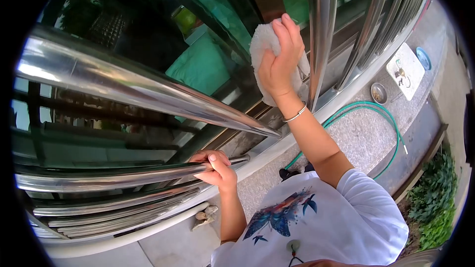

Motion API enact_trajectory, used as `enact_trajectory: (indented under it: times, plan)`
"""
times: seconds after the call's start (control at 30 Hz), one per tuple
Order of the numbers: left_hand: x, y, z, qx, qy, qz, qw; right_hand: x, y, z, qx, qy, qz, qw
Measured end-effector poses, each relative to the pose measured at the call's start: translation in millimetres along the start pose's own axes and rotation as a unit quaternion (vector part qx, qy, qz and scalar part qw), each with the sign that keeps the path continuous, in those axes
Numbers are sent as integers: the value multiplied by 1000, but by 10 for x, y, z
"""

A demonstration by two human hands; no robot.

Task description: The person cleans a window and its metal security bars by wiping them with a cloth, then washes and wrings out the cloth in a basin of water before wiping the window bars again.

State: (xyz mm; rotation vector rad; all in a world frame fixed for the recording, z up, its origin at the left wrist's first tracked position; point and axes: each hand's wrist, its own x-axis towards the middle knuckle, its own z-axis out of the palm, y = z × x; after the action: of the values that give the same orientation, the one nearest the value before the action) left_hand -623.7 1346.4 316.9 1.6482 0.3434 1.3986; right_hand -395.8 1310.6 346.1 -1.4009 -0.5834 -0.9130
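My right hand [284,57] reaches between two upright metal bars and presses a pale grey cloth [262,44] against the window frame and glass. Its fingers are bent over the cloth. My left hand [215,169] is wrapped round a shiny steel bar [123,177] near its lower end. A thicker steel bar [128,81] runs between my two arms. Behind the bars is the dark window glass [148,34], where a green cloth-like shape shows through or is reflected.
More steel bars [368,24] continue to the right. On the stone ledge lie a green hose [396,118], a metal bowl [379,93], a white board [405,71] with small items, and a blue basin [423,58]. Green plants [435,193] grow at the lower right.
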Motion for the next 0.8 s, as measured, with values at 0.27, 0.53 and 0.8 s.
enact_trajectory:
  times: [0.27,0.53,0.8]
  plan:
    - [-7,-74,-50,-17,-4,1,1000,-466,158,-171,-38,-54,74,995]
    - [-12,-109,-101,-27,-50,18,998,1018,-511,245,26,60,-113,991]
    - [-14,-48,-39,-47,-21,-10,999,-971,355,-354,-23,-70,196,978]
